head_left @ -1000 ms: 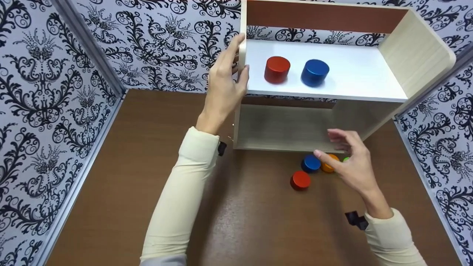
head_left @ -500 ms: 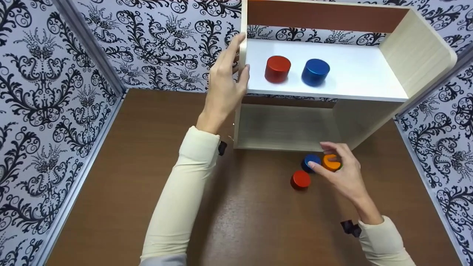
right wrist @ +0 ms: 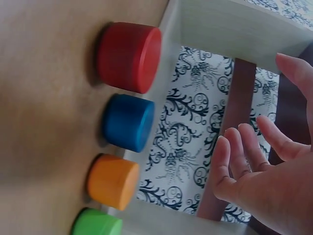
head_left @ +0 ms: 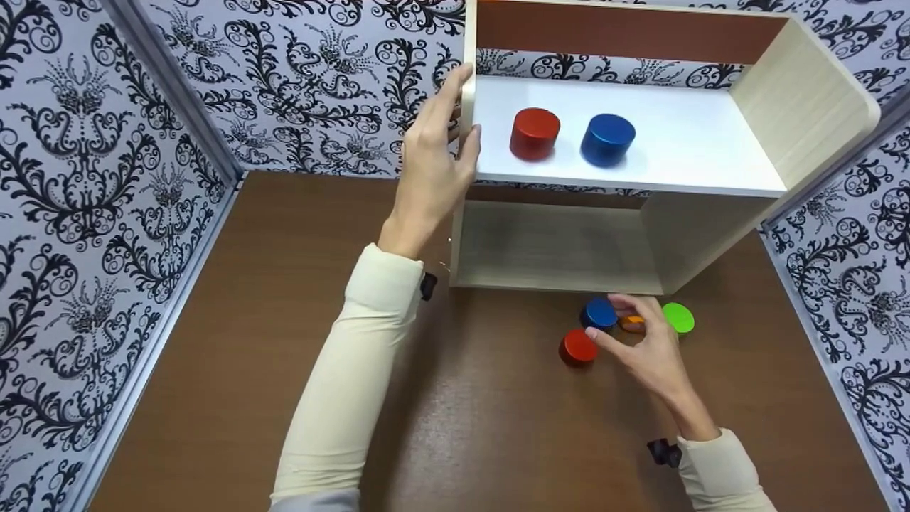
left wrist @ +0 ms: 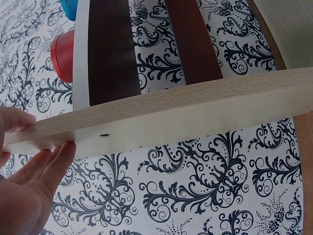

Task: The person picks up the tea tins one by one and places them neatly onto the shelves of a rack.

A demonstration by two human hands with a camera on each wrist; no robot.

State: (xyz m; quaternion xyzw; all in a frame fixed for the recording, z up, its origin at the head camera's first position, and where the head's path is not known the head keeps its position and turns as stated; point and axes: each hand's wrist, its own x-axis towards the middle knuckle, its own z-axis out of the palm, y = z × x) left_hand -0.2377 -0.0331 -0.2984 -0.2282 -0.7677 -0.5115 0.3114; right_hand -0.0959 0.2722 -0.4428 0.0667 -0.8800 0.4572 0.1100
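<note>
My left hand (head_left: 430,156) grips the left side panel (left wrist: 186,105) of a light wooden shelf unit, thumb on one face and fingers on the other. Over the table in front of the unit hovers my right hand (head_left: 650,355), thumb and fingers spread and nothing between them. Below it stand a red cylinder (head_left: 578,347), a blue cylinder (right wrist: 128,122) and an orange cylinder (right wrist: 112,181), the orange one partly hidden by the hand in the head view. A green cylinder (head_left: 678,318) is just right of the fingers. The white middle shelf (head_left: 689,135) bears another red cylinder (head_left: 534,135) and blue cylinder (head_left: 607,141).
Beneath the white shelf lies the unit's lower compartment (head_left: 554,245). The unit's right side panel (head_left: 803,99) rises at the right. Patterned walls (head_left: 78,213) border the brown tabletop (head_left: 284,284) at the back and both sides.
My right hand has moved left and toward me, from over the orange and green cylinders to near the blue and red ones, uncovering the green one. The left hand stays on the panel.
</note>
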